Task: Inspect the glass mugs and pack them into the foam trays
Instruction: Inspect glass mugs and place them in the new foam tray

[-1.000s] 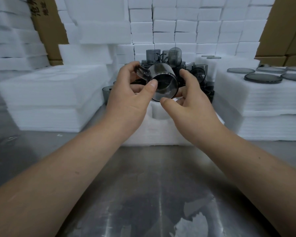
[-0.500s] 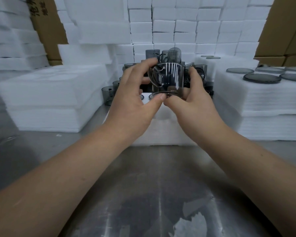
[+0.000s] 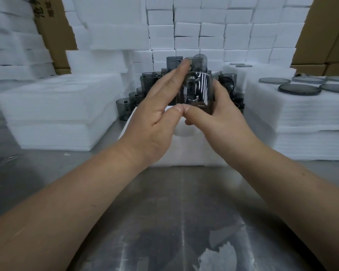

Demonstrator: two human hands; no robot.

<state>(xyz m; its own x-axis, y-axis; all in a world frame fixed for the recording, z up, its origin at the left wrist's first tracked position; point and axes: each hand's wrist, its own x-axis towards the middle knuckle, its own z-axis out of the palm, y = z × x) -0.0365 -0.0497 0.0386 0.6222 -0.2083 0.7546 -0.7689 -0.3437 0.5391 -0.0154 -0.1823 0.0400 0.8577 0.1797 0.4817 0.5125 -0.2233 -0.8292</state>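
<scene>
With the right grip, holds the glass mug by its right wall, fingers curled behind it and thumb under the base. Lays the left grip along the left wall, fingers straight and touching rather than clasping, probably to steady the glass for checking. Sets thumb tip against thumb tip below the base. Holds the mug roughly upright, though blurred, in the air above the foam tray and its round pocket, likely so that lowering takes 1 short move. Has a heap of grey mugs just behind the tray, within reach for the next pick. Works on the metal surface, tray between foam stacks; stores dark discs on the right stack, well apart.
</scene>
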